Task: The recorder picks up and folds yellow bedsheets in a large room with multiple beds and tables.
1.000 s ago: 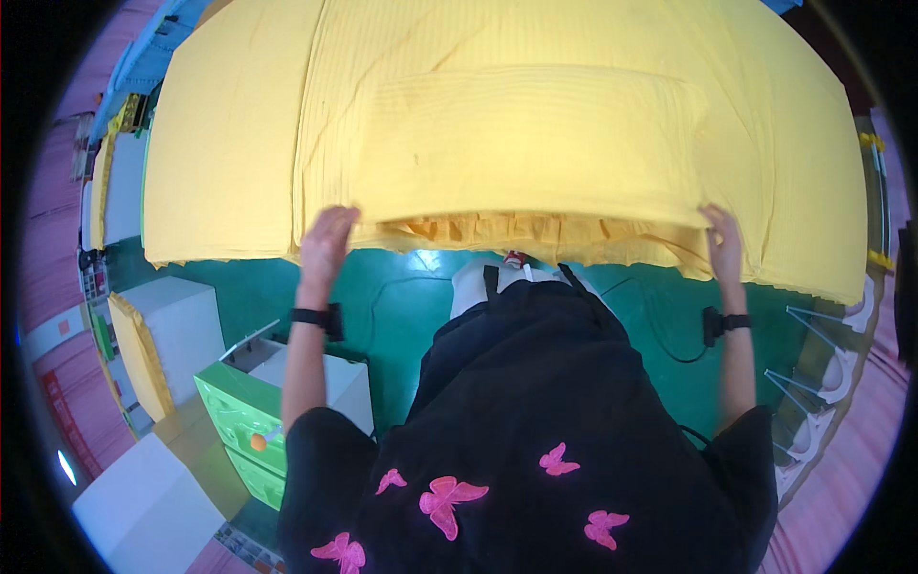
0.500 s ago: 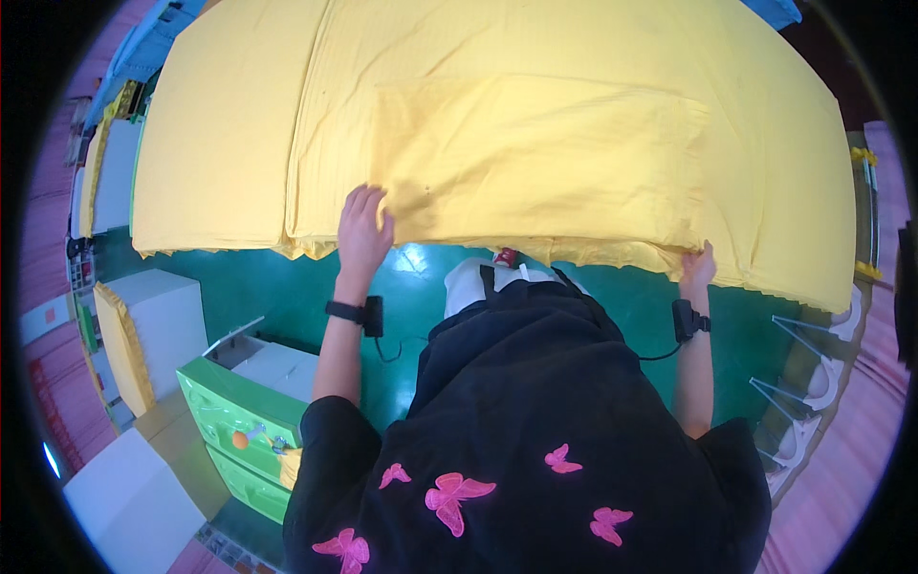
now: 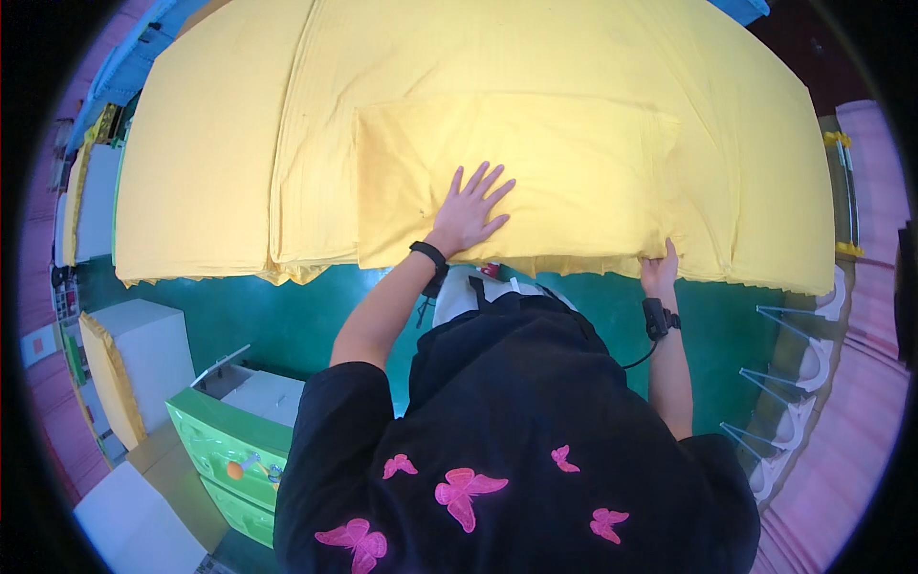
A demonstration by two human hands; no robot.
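Note:
A rectangular yellow cloth (image 3: 574,163) lies over a table spread with a larger yellow tablecloth (image 3: 201,182). Spread wide, my left hand (image 3: 469,214) rests palm down on the rectangular cloth, left of its middle and close to the near edge. My right hand (image 3: 660,266) is closed on the cloth's near right corner, at the table's front edge. Part of its fingers is hidden by the fabric. Faint creases run across the cloth, and its right side looks slightly gathered.
To the lower left stand a green drawer cabinet (image 3: 225,445) and white boxes (image 3: 143,507). A white block with a yellow-trimmed front (image 3: 110,373) is beyond them. White folding chairs or brackets (image 3: 813,368) line the right side. The floor (image 3: 574,316) is green.
My left hand has moved right from the cloth's left corner and now lies flat on it. The cloth's left part looks smoother. My right hand stays at the near right corner.

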